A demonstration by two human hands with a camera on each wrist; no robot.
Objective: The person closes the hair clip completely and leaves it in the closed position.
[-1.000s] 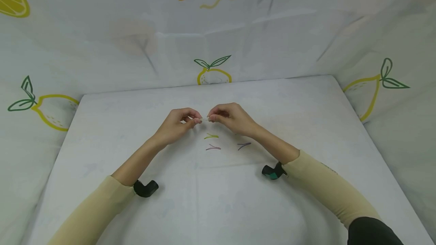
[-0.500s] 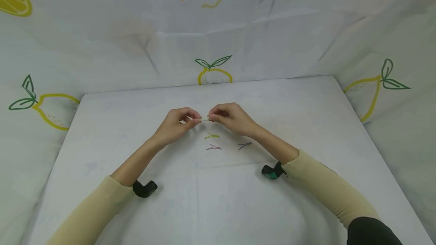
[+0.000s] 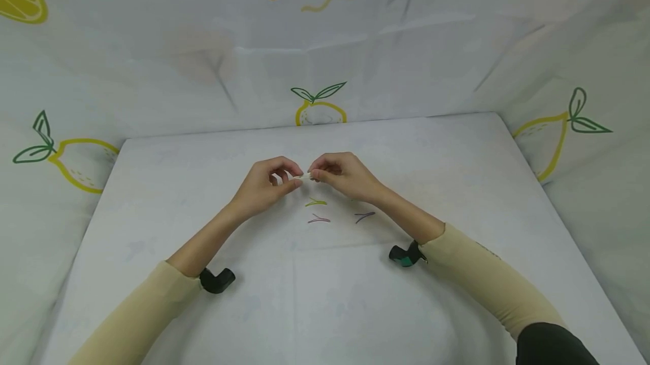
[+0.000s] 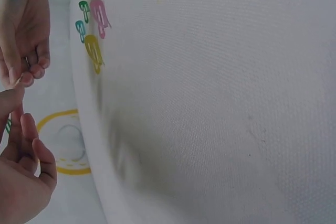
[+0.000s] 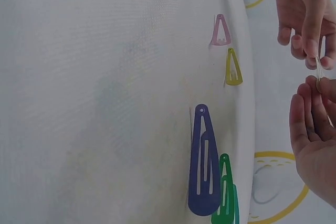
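white tabletop (image 3: 330, 297) lies beneath a pale clip (image 3: 306, 176) held between both hands (image 3: 261, 187) (image 3: 350, 176).

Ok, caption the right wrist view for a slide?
Left hand and right hand hold a pale clip between them; five hair clips rest on the white table.

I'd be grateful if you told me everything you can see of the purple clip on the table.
The purple clip looks like painted metal. Its slim body has a narrow end with a small round hole and a wide, rounded end, with lengthwise slots cut between. It is open: in the head view its leaves spread into a V. It appears to rest on its long edge on the white table. Neither the left hand nor the right hand touches it.
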